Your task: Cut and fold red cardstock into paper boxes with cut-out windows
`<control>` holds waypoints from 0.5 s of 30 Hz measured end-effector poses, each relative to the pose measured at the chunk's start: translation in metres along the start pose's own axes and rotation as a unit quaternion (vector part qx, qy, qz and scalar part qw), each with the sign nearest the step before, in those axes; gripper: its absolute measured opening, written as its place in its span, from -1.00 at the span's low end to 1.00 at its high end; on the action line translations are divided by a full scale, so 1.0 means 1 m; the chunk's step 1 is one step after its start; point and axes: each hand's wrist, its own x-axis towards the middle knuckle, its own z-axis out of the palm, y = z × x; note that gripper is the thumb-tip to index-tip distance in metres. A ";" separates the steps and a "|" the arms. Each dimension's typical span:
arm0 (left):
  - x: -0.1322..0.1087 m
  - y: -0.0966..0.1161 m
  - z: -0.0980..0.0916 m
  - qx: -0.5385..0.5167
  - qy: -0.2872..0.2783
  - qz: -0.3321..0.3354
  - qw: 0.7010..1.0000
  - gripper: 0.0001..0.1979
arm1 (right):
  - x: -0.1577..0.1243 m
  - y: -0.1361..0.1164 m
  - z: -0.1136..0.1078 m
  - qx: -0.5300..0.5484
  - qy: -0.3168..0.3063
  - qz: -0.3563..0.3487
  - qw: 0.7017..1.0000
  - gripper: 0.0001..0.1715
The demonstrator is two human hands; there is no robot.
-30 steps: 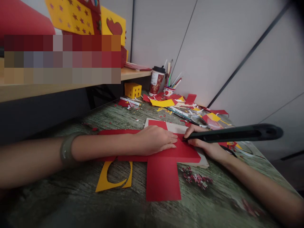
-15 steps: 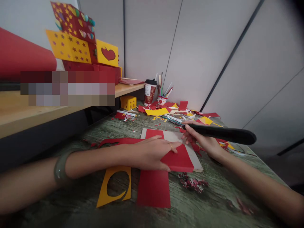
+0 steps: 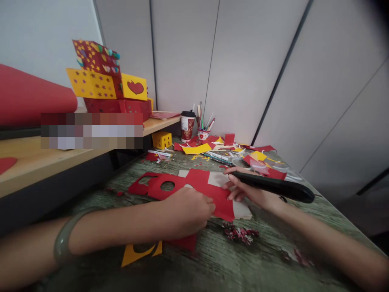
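Note:
A red paper piece [image 3: 223, 198] with cut-out holes in its left part lies over a white board [image 3: 243, 207] on the green table. My left hand [image 3: 191, 211], with a bracelet on its wrist, is closed on the paper's middle; its fingertips are partly hidden. Across my right hand [image 3: 243, 188] lies a black-handled tool [image 3: 273, 186], its handle running out over the wrist; the fingers are curled beside the paper's right part. Under my left forearm shows a yellow cut-out paper [image 3: 142, 253].
Red and yellow scraps [image 3: 199, 149], pens and a pen cup [image 3: 203, 134] lie farther back beside a lidded paper cup [image 3: 187, 125]. A wooden shelf [image 3: 75, 156] at left bears decorated boxes [image 3: 103, 85] and a red roll [image 3: 36, 97]. A yellow box [image 3: 162, 140] stands under its end.
My left hand has gone from spread flat to closed. The red paper has turned and shifted left, showing its holes. My right hand still has the black tool. The view has tilted up.

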 end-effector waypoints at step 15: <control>0.015 -0.047 -0.009 -0.148 0.397 -0.072 0.903 -0.79 | -0.018 -0.036 0.002 0.083 0.129 -0.154 0.976 -0.81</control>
